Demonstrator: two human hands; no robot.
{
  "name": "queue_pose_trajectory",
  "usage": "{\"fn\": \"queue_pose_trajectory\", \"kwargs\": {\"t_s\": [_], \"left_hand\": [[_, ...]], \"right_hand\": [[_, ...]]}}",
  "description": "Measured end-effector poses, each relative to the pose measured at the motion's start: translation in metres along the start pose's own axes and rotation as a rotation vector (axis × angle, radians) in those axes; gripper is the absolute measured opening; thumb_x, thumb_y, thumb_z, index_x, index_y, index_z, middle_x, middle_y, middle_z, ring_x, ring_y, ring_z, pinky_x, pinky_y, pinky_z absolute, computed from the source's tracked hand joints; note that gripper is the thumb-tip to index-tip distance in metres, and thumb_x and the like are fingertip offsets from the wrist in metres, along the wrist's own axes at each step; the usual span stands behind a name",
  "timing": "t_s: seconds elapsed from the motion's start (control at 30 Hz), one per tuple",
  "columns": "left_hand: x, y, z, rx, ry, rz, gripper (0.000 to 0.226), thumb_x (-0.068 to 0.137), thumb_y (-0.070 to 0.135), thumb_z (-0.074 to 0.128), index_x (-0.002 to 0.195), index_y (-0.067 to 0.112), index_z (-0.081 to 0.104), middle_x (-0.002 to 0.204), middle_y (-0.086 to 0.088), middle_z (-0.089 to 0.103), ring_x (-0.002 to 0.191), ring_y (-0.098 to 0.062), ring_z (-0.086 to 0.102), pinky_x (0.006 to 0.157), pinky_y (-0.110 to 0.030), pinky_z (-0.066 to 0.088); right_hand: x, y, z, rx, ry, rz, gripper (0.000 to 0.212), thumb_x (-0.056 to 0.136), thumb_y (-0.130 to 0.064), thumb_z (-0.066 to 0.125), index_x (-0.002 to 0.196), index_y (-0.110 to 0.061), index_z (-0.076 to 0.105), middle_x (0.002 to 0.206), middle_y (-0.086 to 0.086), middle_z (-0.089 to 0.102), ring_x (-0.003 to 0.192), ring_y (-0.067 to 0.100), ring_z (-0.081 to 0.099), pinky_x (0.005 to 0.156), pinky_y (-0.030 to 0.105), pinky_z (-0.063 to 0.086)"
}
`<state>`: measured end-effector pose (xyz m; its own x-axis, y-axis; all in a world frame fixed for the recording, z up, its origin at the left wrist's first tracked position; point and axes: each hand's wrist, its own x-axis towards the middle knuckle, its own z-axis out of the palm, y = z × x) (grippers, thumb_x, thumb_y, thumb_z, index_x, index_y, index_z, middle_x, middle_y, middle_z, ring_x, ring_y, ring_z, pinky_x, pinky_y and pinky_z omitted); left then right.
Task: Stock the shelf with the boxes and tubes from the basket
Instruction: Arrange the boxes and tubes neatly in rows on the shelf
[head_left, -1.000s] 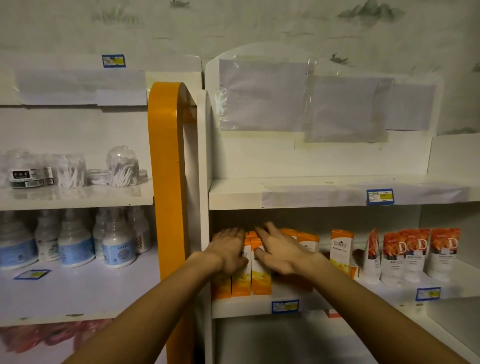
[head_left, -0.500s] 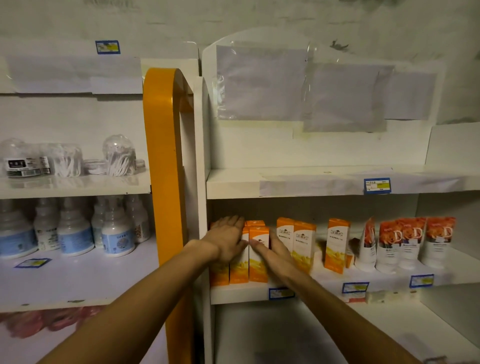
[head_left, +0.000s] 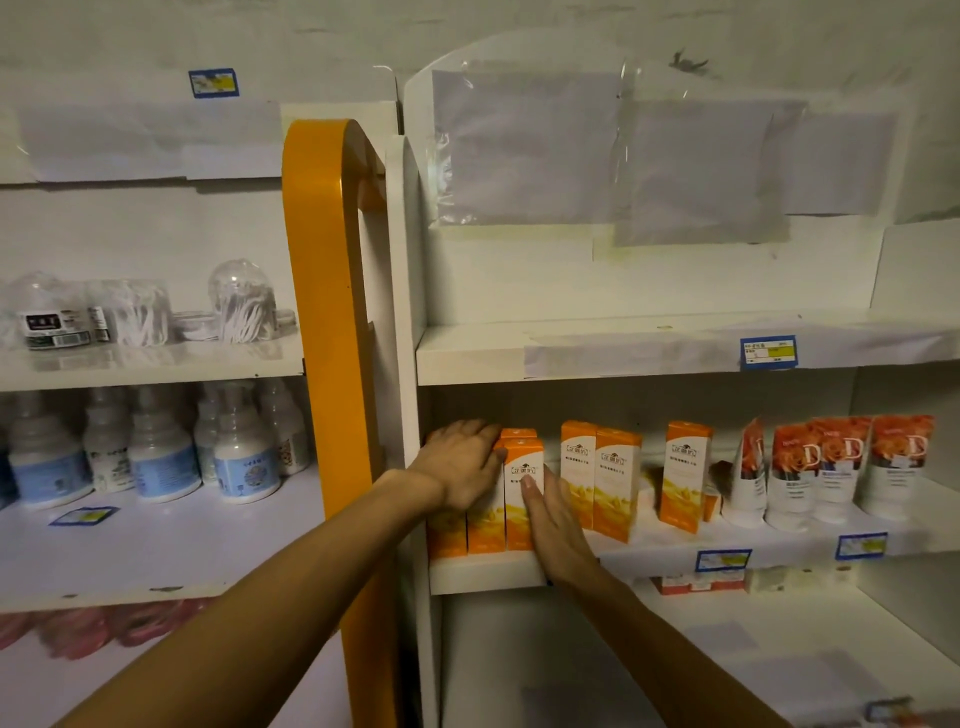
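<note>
Both hands work at the left end of the shelf (head_left: 483, 574). The left hand (head_left: 460, 470) lies flat, fingers straight, on the end boxes (head_left: 522, 493); the right hand (head_left: 553, 525) presses flat against the front box. Neither grip is clenched. More boxes (head_left: 600, 475) stand apart further right, with tubes (head_left: 826, 467) beyond them. Stock is placed; judged remaining: closing the gaps. The basket is not in view.

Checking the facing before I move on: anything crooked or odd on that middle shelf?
Yes. The leftmost tube leans sideways, unlike the upright tubes beside it. One orange box stands alone, gaps either side.
</note>
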<state>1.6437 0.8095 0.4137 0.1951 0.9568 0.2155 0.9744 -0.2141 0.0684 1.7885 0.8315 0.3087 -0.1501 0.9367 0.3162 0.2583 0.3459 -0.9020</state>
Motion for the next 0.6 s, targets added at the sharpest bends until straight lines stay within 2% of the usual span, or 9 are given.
{"fn": "queue_pose_trajectory", "kwargs": {"t_s": [0.1,0.2,0.27,0.33,0.43,0.5,0.57,0.6], "left_hand": [[-0.0003,-0.0001,0.0015,0.026,0.0,-0.005,0.055,0.107,0.045,0.031,0.156,0.019,0.028,0.16,-0.006,0.031,0.148,-0.027,0.026,0.122,-0.044,0.02],[-0.0005,-0.0002,0.0023,0.032,0.006,-0.012,0.055,0.107,0.045,0.031,0.155,0.019,0.029,0.159,-0.006,0.032,0.148,-0.027,0.027,0.122,-0.044,0.021],[-0.0005,0.0006,0.0029,0.029,0.014,-0.018,0.055,0.106,0.045,0.031,0.155,0.019,0.03,0.158,-0.007,0.034,0.147,-0.027,0.028,0.121,-0.044,0.022],[0.0,0.0017,0.003,0.032,0.027,-0.025,0.055,0.106,0.046,0.032,0.154,0.02,0.031,0.157,-0.007,0.036,0.145,-0.027,0.031,0.119,-0.044,0.023],[0.0025,0.0019,0.0033,0.054,0.018,-0.034,0.058,0.104,0.049,0.031,0.154,0.02,0.03,0.156,-0.007,0.036,0.144,-0.027,0.032,0.118,-0.043,0.024],[0.0031,0.0003,0.0039,0.087,-0.012,-0.036,0.062,0.103,0.054,0.028,0.157,0.022,0.024,0.159,-0.006,0.031,0.146,-0.027,0.027,0.119,-0.044,0.021],[0.0038,0.0021,0.0054,0.13,-0.021,-0.024,0.067,0.102,0.06,0.026,0.159,0.026,0.016,0.163,-0.004,0.024,0.149,-0.027,0.022,0.12,-0.046,0.016],[0.0025,0.0016,0.0058,0.149,-0.017,-0.018,0.067,0.102,0.061,0.025,0.159,0.028,0.013,0.164,-0.002,0.022,0.15,-0.027,0.019,0.12,-0.046,0.015]], "right_hand": [[0.0005,-0.0004,0.0,-0.02,0.012,-0.005,0.045,0.104,-0.042,0.032,0.146,-0.028,0.027,0.131,-0.009,0.035,0.119,0.007,0.039,0.097,0.026,0.034],[0.0005,0.0011,-0.0005,-0.038,0.014,-0.012,0.046,0.106,-0.038,0.031,0.148,-0.023,0.025,0.129,-0.011,0.029,0.125,0.006,0.031,0.103,0.026,0.027],[0.0009,0.0034,-0.0001,-0.027,0.018,-0.008,0.044,0.106,-0.041,0.031,0.147,-0.026,0.027,0.133,-0.011,0.033,0.133,0.011,0.033,0.111,0.033,0.029],[0.0021,0.0068,0.0008,-0.008,0.038,-0.002,0.043,0.1,-0.05,0.031,0.14,-0.034,0.031,0.135,-0.006,0.043,0.131,0.017,0.041,0.112,0.042,0.036],[0.0029,0.0063,-0.0005,-0.013,0.037,-0.01,0.036,0.1,-0.044,0.033,0.136,-0.037,0.03,0.129,-0.005,0.045,0.128,0.018,0.044,0.11,0.04,0.037],[0.0006,0.0053,-0.0003,-0.042,0.01,-0.019,0.039,0.106,-0.034,0.033,0.145,-0.03,0.027,0.136,-0.004,0.04,0.136,0.019,0.037,0.114,0.034,0.03],[0.0001,0.0069,-0.0032,-0.139,-0.007,-0.034,0.049,0.106,-0.036,0.029,0.151,-0.018,0.024,0.151,0.002,0.033,0.144,0.021,0.028,0.119,0.031,0.02],[0.0005,0.0072,-0.0028,-0.191,-0.024,-0.049,0.051,0.106,-0.037,0.027,0.152,-0.016,0.022,0.155,0.004,0.029,0.146,0.021,0.025,0.121,0.034,0.019]]}}
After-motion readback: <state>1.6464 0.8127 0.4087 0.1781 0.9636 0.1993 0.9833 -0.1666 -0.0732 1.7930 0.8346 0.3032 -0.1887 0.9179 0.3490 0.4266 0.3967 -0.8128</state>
